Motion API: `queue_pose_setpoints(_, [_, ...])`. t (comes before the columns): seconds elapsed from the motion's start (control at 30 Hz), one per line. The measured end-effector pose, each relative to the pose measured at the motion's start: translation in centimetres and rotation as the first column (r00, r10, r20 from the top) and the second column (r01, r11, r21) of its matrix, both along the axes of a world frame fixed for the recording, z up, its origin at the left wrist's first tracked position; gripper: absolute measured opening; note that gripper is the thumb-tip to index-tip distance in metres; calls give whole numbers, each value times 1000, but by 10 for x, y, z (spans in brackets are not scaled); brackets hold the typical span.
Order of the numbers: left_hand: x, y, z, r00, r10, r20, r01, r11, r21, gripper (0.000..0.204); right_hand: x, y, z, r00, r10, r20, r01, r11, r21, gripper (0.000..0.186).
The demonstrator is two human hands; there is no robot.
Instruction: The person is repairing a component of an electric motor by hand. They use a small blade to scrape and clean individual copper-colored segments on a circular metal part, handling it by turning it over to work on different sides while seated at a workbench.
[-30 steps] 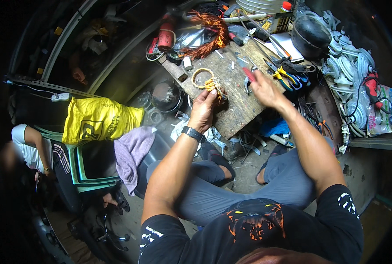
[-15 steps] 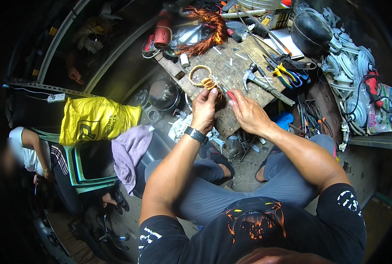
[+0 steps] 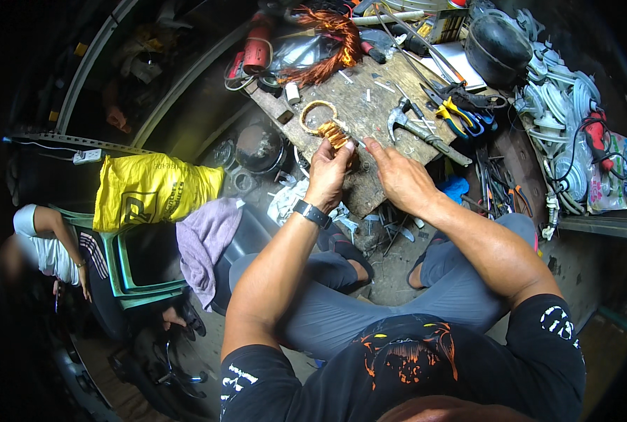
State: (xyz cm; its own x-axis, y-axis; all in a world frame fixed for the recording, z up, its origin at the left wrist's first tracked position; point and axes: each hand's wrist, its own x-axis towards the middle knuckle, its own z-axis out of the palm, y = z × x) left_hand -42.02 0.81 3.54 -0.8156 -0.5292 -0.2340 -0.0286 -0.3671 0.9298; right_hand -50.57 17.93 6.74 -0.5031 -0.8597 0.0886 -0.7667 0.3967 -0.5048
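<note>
Over the near end of the wooden board, my left hand point(image 3: 327, 170) is closed on a copper wire coil point(image 3: 334, 133). The coil's windings are bunched just beyond the thumb, and a pale, wrapped ring point(image 3: 302, 118) extends from its far side. Close by on the right, my right hand point(image 3: 402, 180) is closed round a slim tool point(image 3: 360, 143), whose thin end points at the coil. Fingers cover most of that tool, so its kind is unclear; its handle showed red earlier. A claw hammer point(image 3: 426, 133) lies on the board to the right.
The scarred wooden board point(image 3: 370, 112) carries offcuts. Orange copper wire point(image 3: 341, 49) is heaped at its far side. Yellow-blue pliers point(image 3: 457, 116) lie right, near white plastic fan parts point(image 3: 552, 119). A yellow bag point(image 3: 155, 190) rests on a green chair; a person point(image 3: 53, 243) is at far left.
My right hand has turned and drawn slightly down, and the tool's red handle is now hidden. The coil has tilted a little in my left hand.
</note>
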Motion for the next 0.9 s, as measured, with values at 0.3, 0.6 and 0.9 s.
queue_pose_setpoints(0.3, [1, 3, 6, 983, 167, 71, -177, 973, 149, 19, 15, 0, -1, 999, 53, -6, -53, 998, 40, 61])
queue_pose_setpoints(0.6, [-2, 8, 9, 975, 223, 19, -223, 969, 107, 16, 13, -14, -13, 997, 44, 67, -40, 997, -72, 56])
queue_pose_setpoints(0.9, [-4, 10, 13, 957, 289, 23, -290, 950, 120, 14, 9, -15, -7, 999, 5, -40, -6, 1000, -16, 53])
